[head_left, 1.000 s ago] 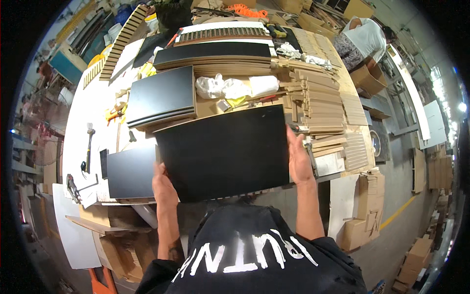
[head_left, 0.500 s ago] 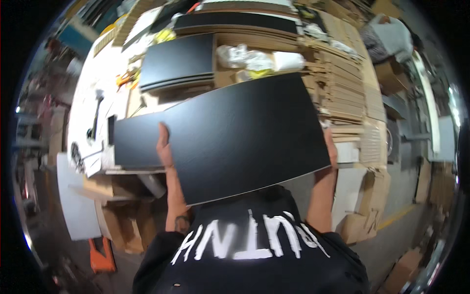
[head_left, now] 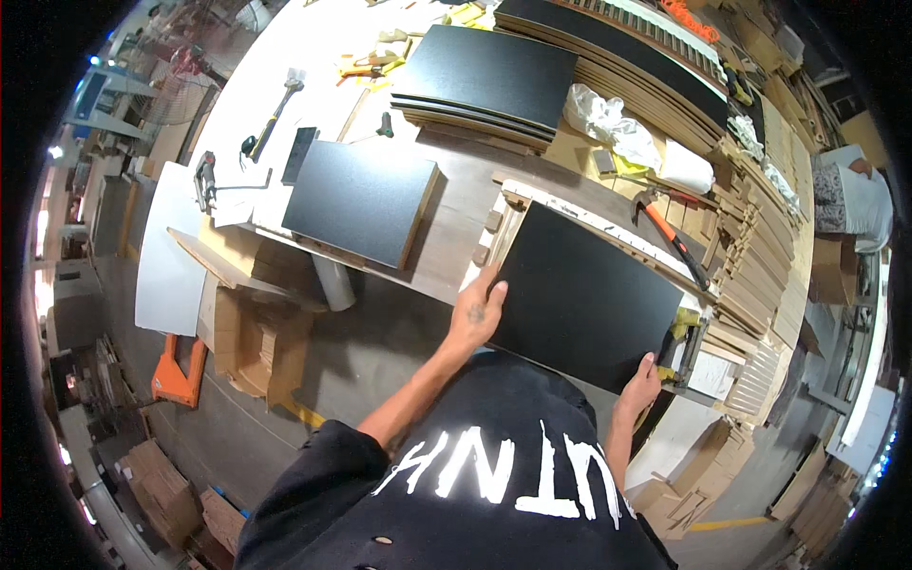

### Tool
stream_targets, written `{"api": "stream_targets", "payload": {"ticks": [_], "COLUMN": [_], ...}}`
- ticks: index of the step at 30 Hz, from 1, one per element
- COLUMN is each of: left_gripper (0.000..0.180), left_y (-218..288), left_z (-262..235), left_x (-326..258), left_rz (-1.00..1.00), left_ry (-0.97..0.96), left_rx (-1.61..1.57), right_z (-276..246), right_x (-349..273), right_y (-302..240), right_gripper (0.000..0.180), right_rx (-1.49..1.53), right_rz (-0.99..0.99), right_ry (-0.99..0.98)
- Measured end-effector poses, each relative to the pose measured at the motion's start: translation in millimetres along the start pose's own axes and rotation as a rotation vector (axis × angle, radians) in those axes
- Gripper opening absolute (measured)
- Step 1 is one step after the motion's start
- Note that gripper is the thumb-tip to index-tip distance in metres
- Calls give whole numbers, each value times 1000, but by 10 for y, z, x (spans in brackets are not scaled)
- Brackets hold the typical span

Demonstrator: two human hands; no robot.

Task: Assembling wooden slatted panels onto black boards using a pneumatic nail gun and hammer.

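Observation:
A flat black panel (head_left: 589,294) lies low at the front of the workbench, between my two hands. My left hand (head_left: 478,309) grips its left edge, thumb on the top face. At the lower right corner my right hand (head_left: 642,382) holds the panel, thumb over the edge. The panel's left and far sides meet a pale wooden frame or jig (head_left: 608,228), which it partly covers. Against the right end sits a yellow and black clamp-like device (head_left: 682,344). To the left, a separate black board with wood-coloured edges (head_left: 361,201) lies flat.
A hammer with an orange and black handle (head_left: 673,239) lies beyond the frame. Farther back are stacked black panels (head_left: 489,71), crumpled clear plastic (head_left: 608,119) and wooden strips (head_left: 760,247). Another hammer (head_left: 275,109) lies far left. An orange pallet-jack part (head_left: 179,372) is on the floor.
The black panel has come down from in front of me onto the frame at the right. My view has turned left, uncovering the frame, the orange-handled hammer and the separate board.

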State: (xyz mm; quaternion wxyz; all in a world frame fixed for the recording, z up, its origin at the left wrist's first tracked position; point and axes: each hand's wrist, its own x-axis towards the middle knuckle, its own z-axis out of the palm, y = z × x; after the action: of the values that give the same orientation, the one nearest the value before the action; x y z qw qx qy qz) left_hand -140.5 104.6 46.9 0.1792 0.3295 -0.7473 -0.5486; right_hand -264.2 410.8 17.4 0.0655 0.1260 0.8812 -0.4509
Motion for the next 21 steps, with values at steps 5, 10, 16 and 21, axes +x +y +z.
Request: {"api": "stream_targets", "payload": {"ticks": [5,10,16,21], "left_gripper": [39,39,40,39], "left_y": [-36,-345,-569,-723], "left_z": [-96,29,135,200], "left_x": [-33,76,170,186], "left_rz": [-189,-56,-60,-17], "left_ry": [-11,160,192,177], "left_rx": [11,40,102,135], "right_z": [220,392,556,594], "right_x": [44,13,124,192], "right_y": [241,-90,106,216], "right_gripper": [43,45,49,49], "right_rx": [-134,-219,-362,-263], "right_rz": [-212,-167,-251,-232], "right_ry": [105,90,167,163]}}
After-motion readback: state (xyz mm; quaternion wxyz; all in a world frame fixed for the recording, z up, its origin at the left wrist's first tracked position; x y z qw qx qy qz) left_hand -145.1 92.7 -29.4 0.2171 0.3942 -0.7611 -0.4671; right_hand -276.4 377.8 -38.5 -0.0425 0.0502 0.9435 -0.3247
